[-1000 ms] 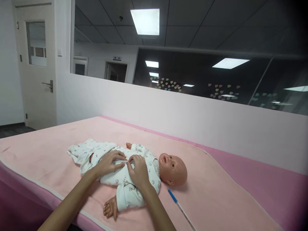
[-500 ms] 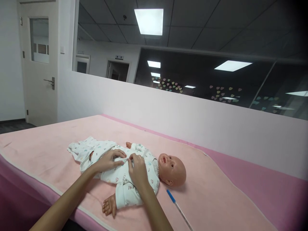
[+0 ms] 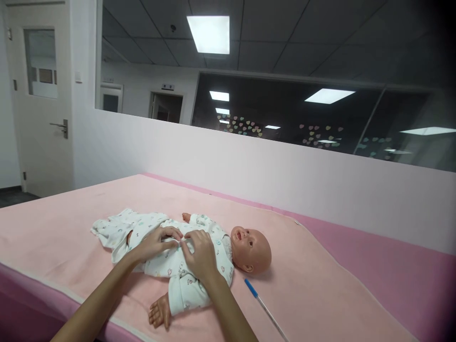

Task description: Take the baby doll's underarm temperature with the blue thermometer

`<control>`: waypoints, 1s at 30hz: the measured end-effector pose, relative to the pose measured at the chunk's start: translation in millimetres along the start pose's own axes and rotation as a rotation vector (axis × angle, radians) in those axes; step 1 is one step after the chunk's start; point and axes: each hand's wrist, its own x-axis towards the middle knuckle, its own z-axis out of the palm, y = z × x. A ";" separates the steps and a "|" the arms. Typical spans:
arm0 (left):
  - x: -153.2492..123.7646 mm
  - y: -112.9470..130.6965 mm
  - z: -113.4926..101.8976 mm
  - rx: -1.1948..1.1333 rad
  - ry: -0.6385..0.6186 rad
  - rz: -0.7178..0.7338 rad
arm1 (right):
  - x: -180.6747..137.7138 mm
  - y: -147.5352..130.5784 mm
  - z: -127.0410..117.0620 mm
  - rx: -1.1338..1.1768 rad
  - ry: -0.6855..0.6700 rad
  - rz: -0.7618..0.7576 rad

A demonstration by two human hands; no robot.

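Fabric is bunching where my right hand point(image 3: 200, 249) is pinching the front of a printed baby top point(image 3: 223, 259); my left hand point(image 3: 155, 244) is curling over the same spot, though I can't tell whether it is gripping or merely resting. The baby doll point(image 3: 252, 251) wearing the top is lying face-up on a pink mat point(image 3: 320, 294). If I am tugging unevenly, that small fold could be slipping from my pinch, or the doll could be sliding and nudging the blue-capped pen point(image 3: 265, 308) near its head.
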 end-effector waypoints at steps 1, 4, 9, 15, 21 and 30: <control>-0.2 0.5 0.1 0.012 -0.008 0.003 | -0.7 -0.6 -0.3 -0.016 -0.008 -0.019; -0.5 1.3 0.2 0.043 -0.035 0.019 | -2.6 -1.5 0.3 -0.078 -0.023 -0.038; 0.0 1.4 1.7 0.062 -0.046 0.009 | -5.2 -0.3 4.7 -0.151 -0.019 -0.025; -0.4 -0.7 6.5 0.068 0.067 0.009 | -6.3 -2.7 3.9 -0.110 0.065 0.064; -0.2 -6.1 9.2 0.273 0.076 0.091 | -38.5 -14.4 -52.0 -0.052 0.223 0.163; 22.9 23.4 2.3 -0.032 0.053 0.034 | -172.4 68.3 -120.6 -0.517 0.099 0.530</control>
